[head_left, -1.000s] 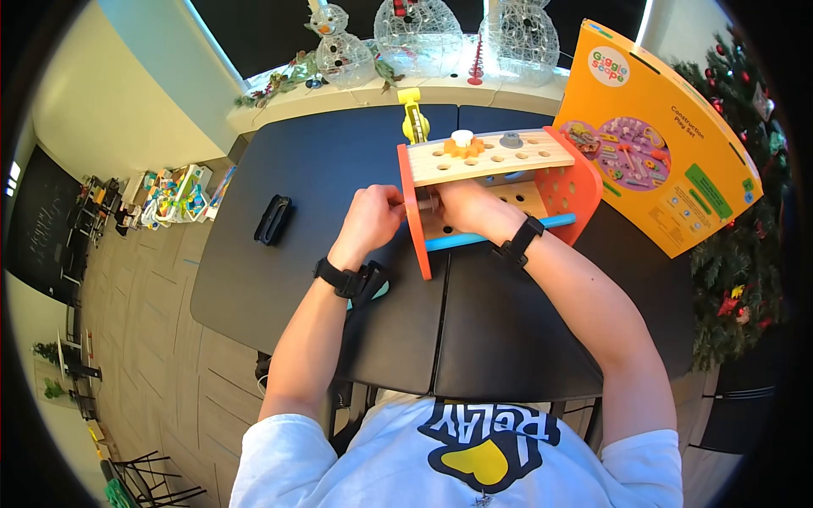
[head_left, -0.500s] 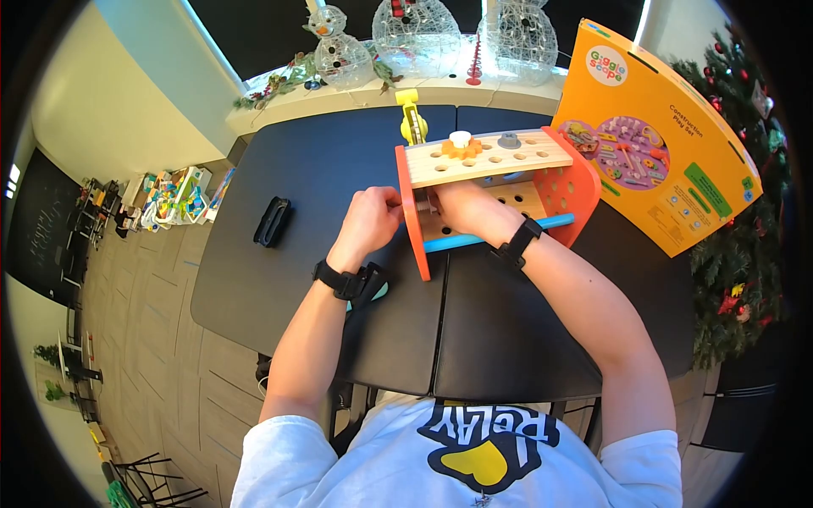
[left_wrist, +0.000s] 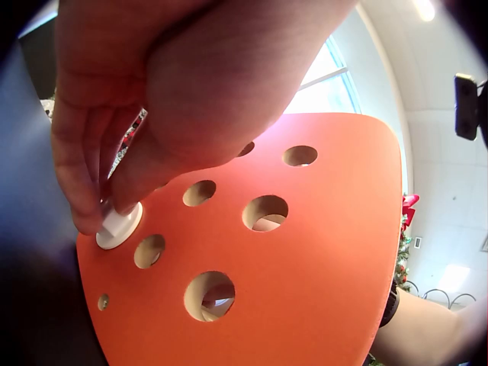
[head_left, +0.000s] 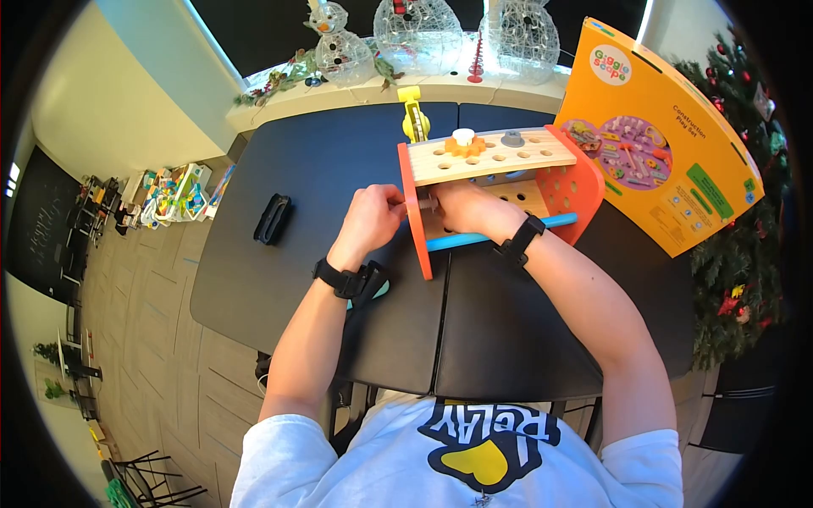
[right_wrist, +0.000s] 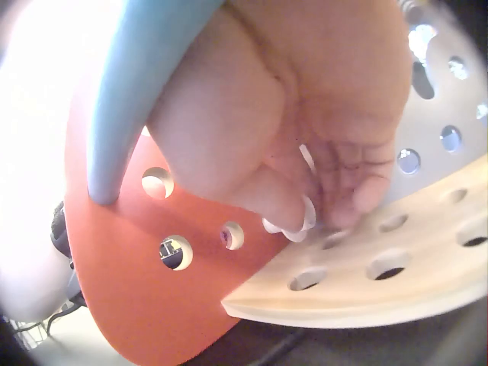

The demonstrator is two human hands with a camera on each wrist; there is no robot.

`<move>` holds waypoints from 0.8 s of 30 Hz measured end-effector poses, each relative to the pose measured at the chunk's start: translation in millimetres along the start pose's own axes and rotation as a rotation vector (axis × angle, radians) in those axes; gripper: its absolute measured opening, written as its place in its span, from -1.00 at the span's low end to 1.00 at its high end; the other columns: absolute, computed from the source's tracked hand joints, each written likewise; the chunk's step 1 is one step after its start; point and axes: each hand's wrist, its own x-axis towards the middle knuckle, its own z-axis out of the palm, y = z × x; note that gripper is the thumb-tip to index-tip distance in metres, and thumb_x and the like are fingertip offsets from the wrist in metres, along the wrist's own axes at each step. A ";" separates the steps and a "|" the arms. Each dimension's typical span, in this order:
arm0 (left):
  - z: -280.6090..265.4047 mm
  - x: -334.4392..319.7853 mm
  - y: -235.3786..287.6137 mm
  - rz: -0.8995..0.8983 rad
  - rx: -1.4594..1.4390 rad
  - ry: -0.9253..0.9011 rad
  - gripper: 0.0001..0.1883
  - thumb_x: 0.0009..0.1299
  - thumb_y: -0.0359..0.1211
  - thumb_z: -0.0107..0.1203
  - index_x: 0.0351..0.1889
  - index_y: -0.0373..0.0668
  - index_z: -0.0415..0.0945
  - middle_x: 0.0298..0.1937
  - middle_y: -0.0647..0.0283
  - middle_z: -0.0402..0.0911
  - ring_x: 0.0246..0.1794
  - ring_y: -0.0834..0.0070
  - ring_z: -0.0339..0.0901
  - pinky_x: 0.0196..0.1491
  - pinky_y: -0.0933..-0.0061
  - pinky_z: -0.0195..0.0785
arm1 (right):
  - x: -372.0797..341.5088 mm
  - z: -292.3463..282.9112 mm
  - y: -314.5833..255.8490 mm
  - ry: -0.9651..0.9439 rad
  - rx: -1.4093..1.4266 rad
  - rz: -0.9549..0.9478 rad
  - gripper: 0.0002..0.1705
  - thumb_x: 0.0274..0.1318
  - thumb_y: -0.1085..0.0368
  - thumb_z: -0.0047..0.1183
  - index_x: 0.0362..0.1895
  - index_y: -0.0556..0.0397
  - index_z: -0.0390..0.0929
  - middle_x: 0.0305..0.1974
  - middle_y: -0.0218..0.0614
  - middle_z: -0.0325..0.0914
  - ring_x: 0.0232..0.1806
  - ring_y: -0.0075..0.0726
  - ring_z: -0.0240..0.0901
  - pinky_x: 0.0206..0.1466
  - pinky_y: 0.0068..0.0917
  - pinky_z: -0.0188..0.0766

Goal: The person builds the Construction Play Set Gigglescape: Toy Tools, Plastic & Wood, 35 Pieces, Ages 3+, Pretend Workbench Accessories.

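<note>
The left hand (head_left: 373, 218) is at the outer face of the toy bench's red side panel (left_wrist: 328, 206). Its thumb and fingers pinch a white bolt head (left_wrist: 118, 226) that lies against the panel in the left wrist view. Inside the bench, below the wooden top (head_left: 508, 160), the right hand (head_left: 474, 207) reaches to the same panel's inner face. In the right wrist view, the right hand (right_wrist: 305, 114) has curled fingers and thumb around a small whitish piece (right_wrist: 299, 221), partly hidden by them. A blue bar (head_left: 449, 241) runs under the right wrist.
An orange gear with a white bolt (head_left: 464, 144) and a grey piece (head_left: 512, 138) sit on the top. Behind stands a yellow toy (head_left: 414, 118). A black case (head_left: 273, 219) lies at the left, and an orange box (head_left: 660, 135) stands at the right.
Both hands stay at the left panel, and the bench stands where it was. The right fingers have shifted slightly around the small piece.
</note>
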 end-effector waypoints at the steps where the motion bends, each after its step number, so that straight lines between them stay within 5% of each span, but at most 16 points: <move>1: -0.1 0.1 0.2 -0.005 -0.006 -0.003 -0.83 0.38 -0.42 0.23 -0.16 -0.32 0.74 -0.28 -0.08 0.77 -0.25 0.03 0.75 -0.12 0.18 0.59 | 0.4 -0.8 -1.8 -0.011 0.002 0.019 -0.72 0.07 0.56 0.10 -0.07 0.27 0.58 -0.16 0.14 0.63 -0.05 0.28 0.59 0.00 -0.06 0.55; 4: 1.2 0.8 -2.0 -0.005 -0.015 -0.005 -0.83 0.39 -0.42 0.22 -0.16 -0.32 0.74 -0.28 -0.08 0.77 -0.26 0.03 0.75 -0.13 0.18 0.59 | -6.8 -4.9 -7.3 0.143 0.131 -0.080 -0.69 0.07 0.58 0.10 -0.04 0.26 0.56 -0.15 0.11 0.63 -0.06 0.25 0.58 -0.01 -0.08 0.54; 24: -1.4 -1.1 2.5 -0.013 -0.007 -0.011 -0.80 0.41 -0.39 0.23 -0.10 -0.30 0.74 -0.21 -0.10 0.78 -0.19 0.02 0.76 -0.06 0.18 0.59 | -10.3 -19.8 -23.6 0.018 0.139 -0.010 -0.61 0.06 0.55 0.09 0.04 0.22 0.61 -0.04 0.18 0.67 0.05 0.28 0.61 0.08 -0.07 0.56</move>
